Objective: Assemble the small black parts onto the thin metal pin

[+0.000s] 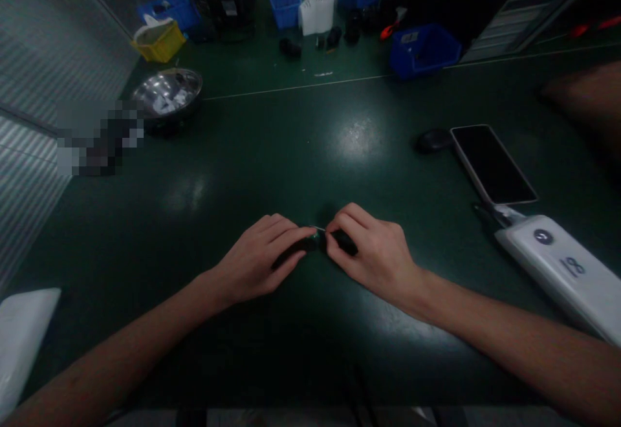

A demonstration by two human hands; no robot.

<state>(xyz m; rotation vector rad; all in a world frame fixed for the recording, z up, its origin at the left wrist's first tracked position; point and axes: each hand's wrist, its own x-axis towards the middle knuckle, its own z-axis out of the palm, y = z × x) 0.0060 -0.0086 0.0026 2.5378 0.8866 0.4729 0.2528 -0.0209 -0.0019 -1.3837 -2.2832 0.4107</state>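
Note:
Just in front of me, over the dark green table (272, 155), my two hands meet around a small dark object (316, 241) with a greenish glint. My left hand (264, 255) is closed on it from the left, thumb below and fingers above. My right hand (376, 246) is closed in a pinch at its right side, the fingertips at the end of a thin pale strip (319, 228). The strip spans the gap between both hands' fingertips. Most of the dark object is hidden by the fingers, and its kind is too dim to make out.
To the right lie a phone (495, 165), a black computer mouse (433, 141) and a white device (563, 259). A metal bowl (189, 94), a yellow bin (162, 45) and blue bins (427, 55) stand farther back. Another person's arm (587, 100) blurs in at right.

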